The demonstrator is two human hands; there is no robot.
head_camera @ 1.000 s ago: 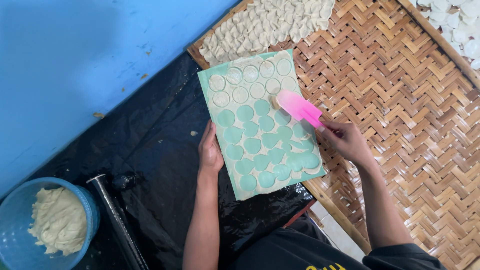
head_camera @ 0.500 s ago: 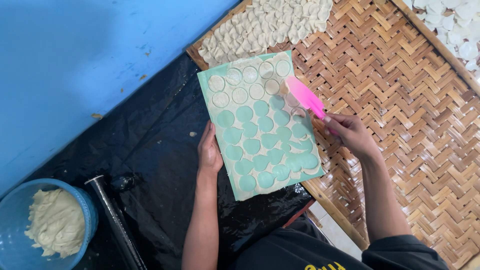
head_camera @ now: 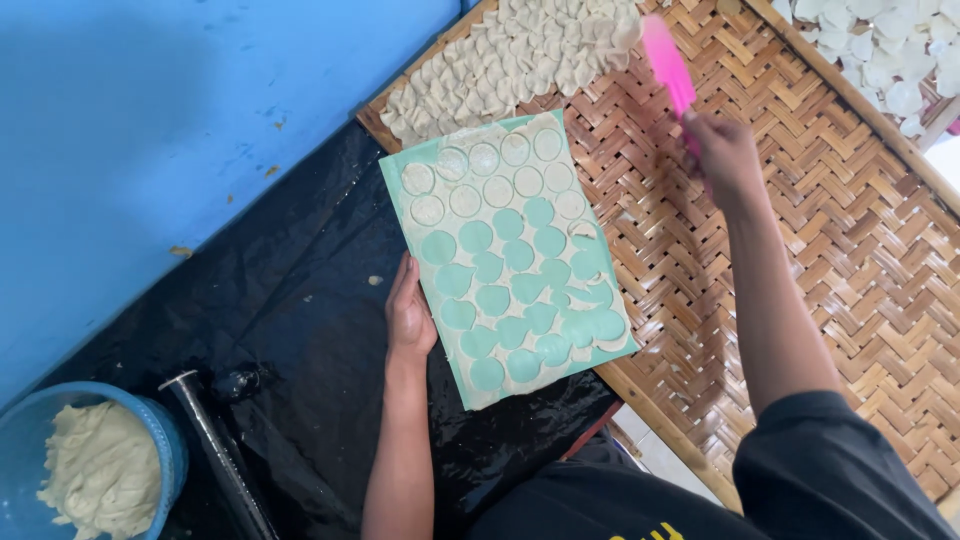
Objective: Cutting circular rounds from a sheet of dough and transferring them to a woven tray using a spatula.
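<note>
A large woven bamboo tray [head_camera: 800, 250] fills the right of the scene, with a heap of pale dough pieces [head_camera: 520, 55] spread at its far end. A black plastic sheet [head_camera: 290, 330] covers the floor on the left, below a blue wall [head_camera: 180, 130]. A mint-green rectangular mould sheet with round cut-outs [head_camera: 505, 255] is laid across the tray's left edge; its far rows are filled with pale dough, its near rows are empty. At the near left, a blue bowl of dough [head_camera: 90, 470] and a dark metal rod [head_camera: 215, 450] are seen. The sheet's left edge is pressed by the left hand [head_camera: 408, 315], fingers flat and open. A pink scraper [head_camera: 668, 65] is gripped in the closed fingers of the right hand [head_camera: 725, 155], raised over the tray. If the pressing hand slips, the sheet could be shifted and the filled rounds smeared.
</note>
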